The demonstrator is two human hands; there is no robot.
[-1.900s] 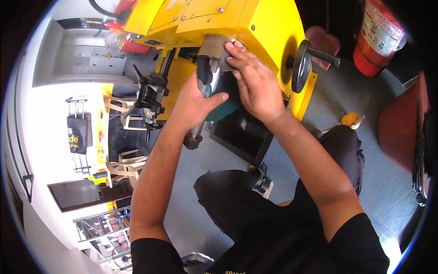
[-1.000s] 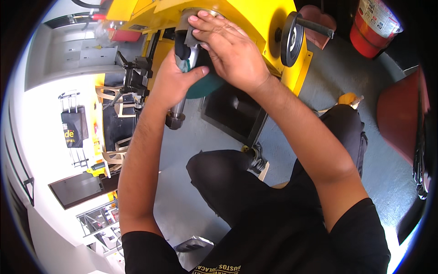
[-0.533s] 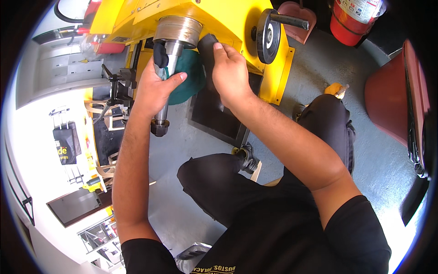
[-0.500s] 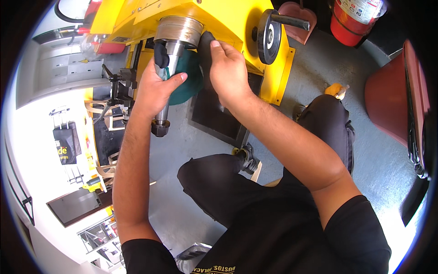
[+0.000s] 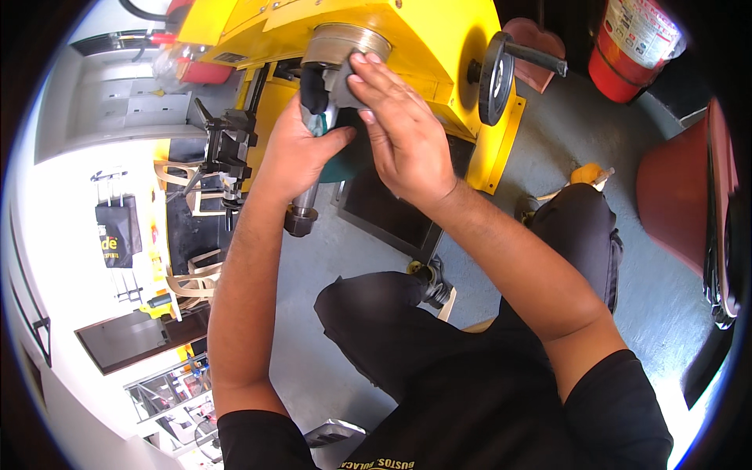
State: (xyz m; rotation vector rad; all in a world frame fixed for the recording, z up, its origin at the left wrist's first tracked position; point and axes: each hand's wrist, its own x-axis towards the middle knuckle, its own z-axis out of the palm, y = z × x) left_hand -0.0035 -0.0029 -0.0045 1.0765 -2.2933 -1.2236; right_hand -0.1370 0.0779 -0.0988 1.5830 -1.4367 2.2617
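A steel shaft (image 5: 304,196) with a dark nut (image 5: 301,222) at its near end sticks out from a silver round collar (image 5: 345,42) on a yellow machine (image 5: 439,55). A cloth-like strip, dark grey on one face and teal on the other, is looped behind the shaft. My left hand (image 5: 296,153) is closed on its dark end (image 5: 314,90), left of the shaft. On the other side my right hand (image 5: 407,133) has its fingers extended and pressed together over the strip's grey end (image 5: 345,88), close below the collar. The hands hide part of the shaft.
A black handwheel (image 5: 493,78) with a crank handle juts out at the machine's right. Further right are a red cylinder (image 5: 619,74), a pink dustpan (image 5: 535,66) and a reddish bin (image 5: 681,188). A black flat panel (image 5: 392,207) lies below my hands. Black metal fixtures (image 5: 229,149) stand at left.
My right hand has moved toward the shaft, its fingers straightening over the strip's end. My left hand keeps its hold. The whole view has shifted slightly.
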